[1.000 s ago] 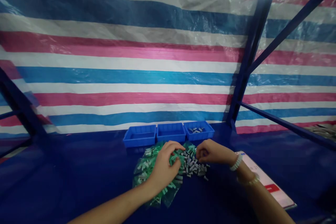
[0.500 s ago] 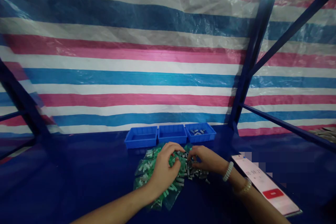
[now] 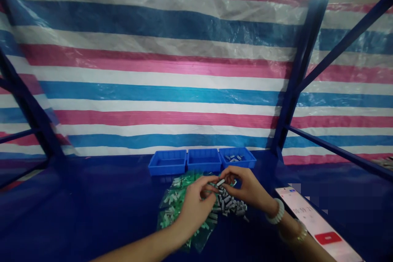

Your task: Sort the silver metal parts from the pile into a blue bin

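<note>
- The phone [image 3: 319,225] lying at the right on the blue table shows a row of dark digits on its light screen; they look like a running timer, perhaps "00 59", but they are too blurred to read with certainty.
- A red button sits below those digits; no lettering on it is legible.
- No other text, label or brand can be read.

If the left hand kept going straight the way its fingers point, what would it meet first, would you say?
Probably the small grey part pinched at the right hand, just ahead of the left hand; depth is uncertain.
</note>
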